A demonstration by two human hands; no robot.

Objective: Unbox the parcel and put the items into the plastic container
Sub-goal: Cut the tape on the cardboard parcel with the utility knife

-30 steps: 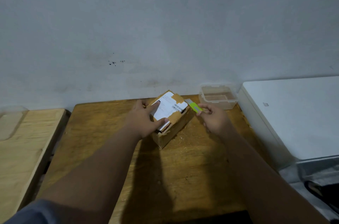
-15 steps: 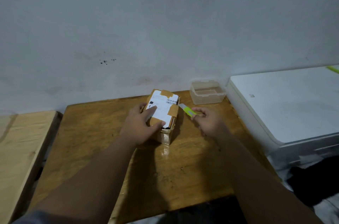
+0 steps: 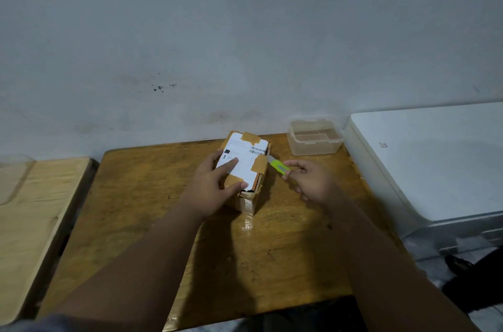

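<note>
Head view — parcel (image 3: 253,167) under left fingers (image 3: 230,164)

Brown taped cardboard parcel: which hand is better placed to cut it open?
Right: the right hand pinches the green utility knife beside the brown cardboard parcel; the left hand presses its top.

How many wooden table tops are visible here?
2: the dark brown wooden table top under the taped cardboard parcel, and the pale wooden table top to its left. Others may be hidden.
</note>
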